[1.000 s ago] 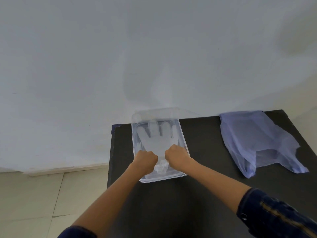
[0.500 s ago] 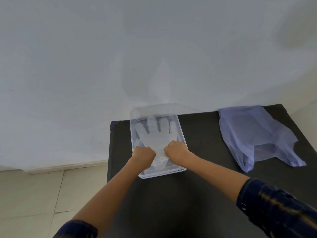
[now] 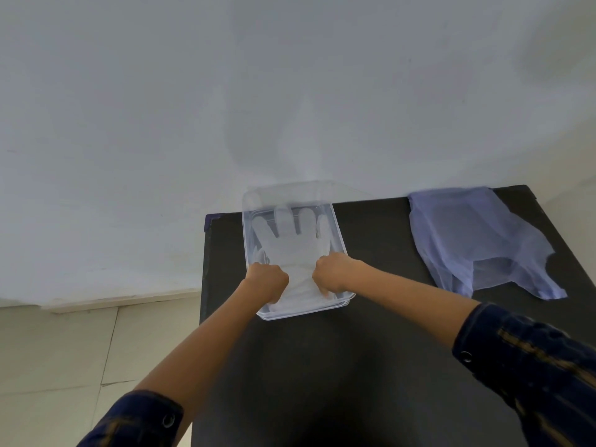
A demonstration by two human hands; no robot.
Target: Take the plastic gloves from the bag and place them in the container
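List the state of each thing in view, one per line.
Glove: spread flat inside the container, fingers pointing away.
Container: open, no lid, on the table.
Bag: lying flat and limp on the table, untouched.
Left hand: curled at the glove's cuff.
Right hand: curled at the cuff.

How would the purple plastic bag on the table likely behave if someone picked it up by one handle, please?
The bag lies flat and wrinkled on the table, so it would probably droop limply. It looks thin and translucent, likely very light and easily shifted by a draught.
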